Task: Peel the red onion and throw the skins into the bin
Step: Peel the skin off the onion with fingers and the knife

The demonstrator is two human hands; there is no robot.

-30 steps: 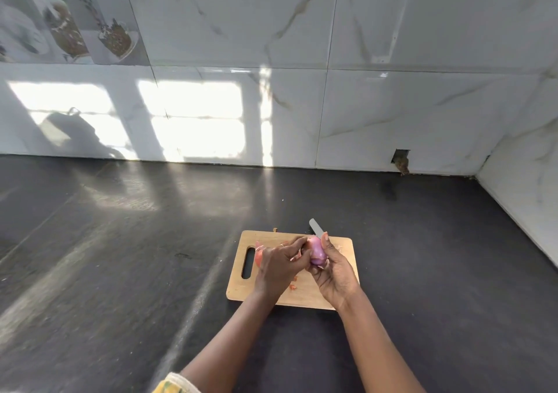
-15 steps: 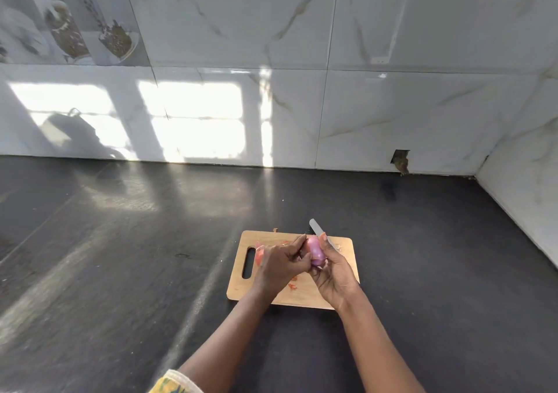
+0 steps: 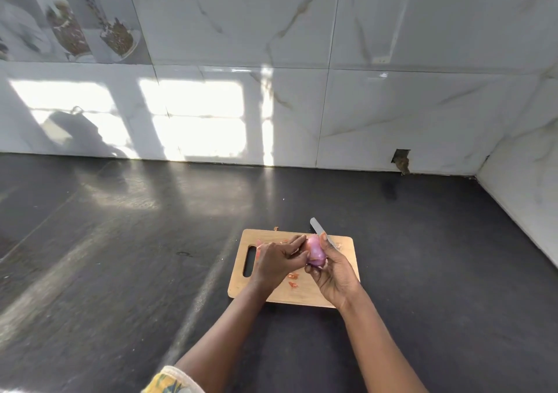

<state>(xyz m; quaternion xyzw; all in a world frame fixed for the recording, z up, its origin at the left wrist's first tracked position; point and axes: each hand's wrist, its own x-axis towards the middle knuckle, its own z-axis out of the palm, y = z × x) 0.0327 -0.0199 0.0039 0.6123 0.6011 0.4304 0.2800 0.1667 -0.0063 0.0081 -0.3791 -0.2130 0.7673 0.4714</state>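
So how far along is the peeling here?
Partly done: skin scraps lie on the cutting board, and the red onion shows smooth pink. In hand: the right hand holds it and the left hand pinches at it. Left: any remaining skin, then binning the scraps; no bin in view.

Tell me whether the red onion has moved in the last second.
No. The red onion sits where it did, above the far right part of the cutting board, gripped in the right hand.
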